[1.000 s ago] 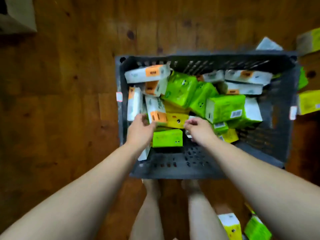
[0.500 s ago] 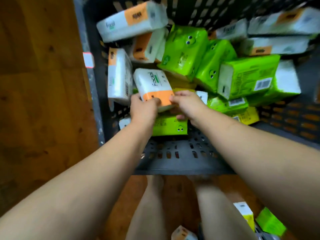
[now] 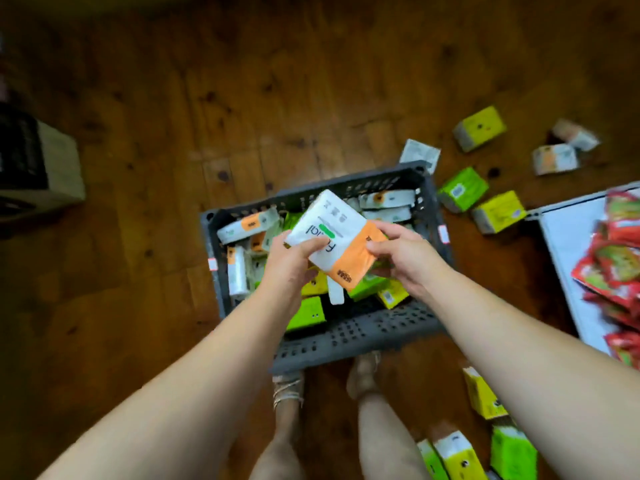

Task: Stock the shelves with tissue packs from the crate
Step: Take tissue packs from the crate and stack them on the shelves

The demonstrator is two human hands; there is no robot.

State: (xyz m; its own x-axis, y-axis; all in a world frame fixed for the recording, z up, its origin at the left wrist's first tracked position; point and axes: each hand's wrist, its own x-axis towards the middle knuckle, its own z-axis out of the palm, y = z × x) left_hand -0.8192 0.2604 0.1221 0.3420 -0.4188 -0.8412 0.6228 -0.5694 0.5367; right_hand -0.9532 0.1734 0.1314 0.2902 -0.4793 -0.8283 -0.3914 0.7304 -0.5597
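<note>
A white and orange tissue pack (image 3: 337, 237) is held above the dark grey crate (image 3: 363, 332) on the wooden floor. My left hand (image 3: 291, 261) grips its white end, thumb on top. My right hand (image 3: 401, 252) pinches the orange end. Inside the crate lie several more packs, white-orange ones (image 3: 247, 226) at the back left and green ones (image 3: 306, 315) near the front. A white shelf (image 3: 568, 237) edge shows at the right.
Several loose green, yellow and white packs (image 3: 462, 190) lie on the floor behind and right of the crate, more (image 3: 481, 398) by my right leg. Red snack bags (image 3: 620, 258) fill the shelf at right. A grey box (image 3: 41, 168) stands at far left.
Both hands have lifted the white and orange pack up out of the crate; the view has pulled back and now shows the floor and the shelf.
</note>
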